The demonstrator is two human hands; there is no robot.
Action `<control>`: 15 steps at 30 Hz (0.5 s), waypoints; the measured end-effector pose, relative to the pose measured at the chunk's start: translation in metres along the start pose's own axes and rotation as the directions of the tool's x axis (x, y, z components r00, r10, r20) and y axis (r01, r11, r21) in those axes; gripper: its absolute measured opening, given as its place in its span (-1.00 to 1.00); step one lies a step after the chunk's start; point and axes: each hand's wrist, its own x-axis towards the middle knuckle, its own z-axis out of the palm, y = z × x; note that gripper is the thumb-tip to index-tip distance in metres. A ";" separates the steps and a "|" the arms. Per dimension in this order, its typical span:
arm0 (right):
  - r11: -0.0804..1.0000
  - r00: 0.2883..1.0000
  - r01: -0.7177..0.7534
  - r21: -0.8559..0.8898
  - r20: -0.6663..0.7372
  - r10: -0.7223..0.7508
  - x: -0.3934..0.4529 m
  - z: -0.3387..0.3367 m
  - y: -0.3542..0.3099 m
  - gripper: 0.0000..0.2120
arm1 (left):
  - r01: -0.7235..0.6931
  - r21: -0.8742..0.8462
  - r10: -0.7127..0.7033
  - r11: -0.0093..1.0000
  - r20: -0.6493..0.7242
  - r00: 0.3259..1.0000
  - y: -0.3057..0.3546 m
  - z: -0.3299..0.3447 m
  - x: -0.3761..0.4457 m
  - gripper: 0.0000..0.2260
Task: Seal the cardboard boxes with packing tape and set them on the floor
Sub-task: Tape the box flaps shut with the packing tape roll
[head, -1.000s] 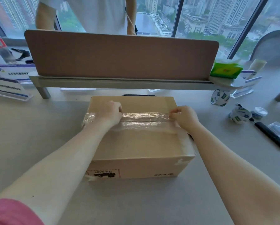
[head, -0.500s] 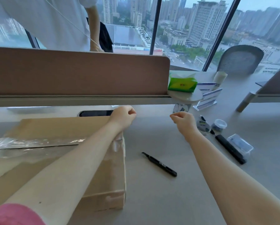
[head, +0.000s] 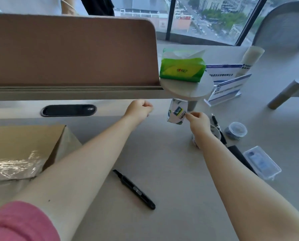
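Observation:
The cardboard box (head: 23,141) sits at the left edge of the desk, with shiny clear tape (head: 13,165) across its top. Both my hands are well to its right. My left hand (head: 138,108) hovers over the desk in a loose fist and holds nothing. My right hand (head: 198,121) pinches the edge of a white packing tape roll (head: 176,111) with a blue and green label, just under the round shelf end. A second tape roll (head: 214,133) is mostly hidden behind my right forearm.
A black marker (head: 134,188) lies between my arms. A brown divider panel (head: 72,49) with a shelf (head: 185,88) carries a green tissue pack (head: 182,68). To the right are a pen (head: 217,126), a small round tub (head: 235,131), a clear case (head: 262,162) and sign stands (head: 228,84). A person stands behind the divider.
Both hands left the taped box top and moved right across the desk. My view swung right, so the box slid to the left edge. My right hand has reached the tape roll.

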 end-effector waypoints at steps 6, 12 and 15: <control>0.970 0.979 -0.162 0.179 0.155 0.135 0.029 0.018 0.001 -0.86 | 0.056 -0.084 -0.054 0.995 0.022 0.998 0.003 0.027 0.030 -0.90; 0.950 0.982 -0.146 0.276 0.157 0.105 0.035 0.016 0.007 -0.62 | -0.004 -0.094 0.004 0.996 0.006 1.000 0.018 0.049 0.043 -0.76; 0.940 0.971 -0.179 0.290 0.208 0.120 0.037 0.008 0.002 -0.76 | 0.008 -0.119 -0.005 0.993 0.033 0.999 0.029 0.062 0.046 -0.83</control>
